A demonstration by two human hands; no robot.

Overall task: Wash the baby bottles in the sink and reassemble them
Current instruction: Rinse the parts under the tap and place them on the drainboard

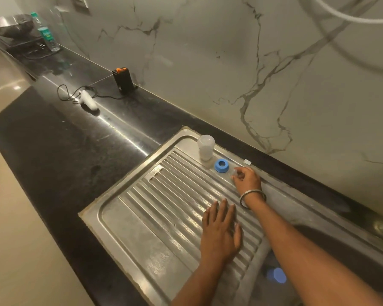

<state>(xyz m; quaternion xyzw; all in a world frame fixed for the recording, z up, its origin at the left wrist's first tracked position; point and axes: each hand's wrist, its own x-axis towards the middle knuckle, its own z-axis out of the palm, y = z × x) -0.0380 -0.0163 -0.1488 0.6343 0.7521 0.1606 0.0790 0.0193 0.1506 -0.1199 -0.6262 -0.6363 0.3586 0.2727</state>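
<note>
Steel drainboard (142, 219), ribbed, set in a black counter (60, 151); head view, the only one.

Item: bottle (205, 146), clear, standing mouth down at 12 o'clock on the drainboard's far rim.

Item: blue ring (221, 165), lying flat just beside the bottle, at its 4 o'clock.

Item: nipple (234, 172), small and clear, at the ring's 3 o'clock, near it. It is mostly hidden; I take it for the nipple but cannot be sure.

Item: right hand (247, 180), bangle on the wrist, fingers curled, thumb and fingertips pinching the nipple low over the rim.

Item: left hand (221, 233), fingers straight and together, flat on the ribs at 6 o'clock from the ring, holding nothing.

Item: sink (318, 250) at 4 o'clock, dark; a blurred blue part (276, 275) lies in it, perhaps another ring.

Item: charger (123, 80), a corded white device (87, 100) and a water bottle (45, 33) at 10 to 11 o'clock, well apart from the work.

Step in hand, as I judge it: setting out or taking up the washed nipple for reassembly. To do it well, hold the nipple by its base flange, not the tip, push it up through the ring until it seats evenly, then steady the bottle with the left hand. The part in the sink looks unfinished.
</note>
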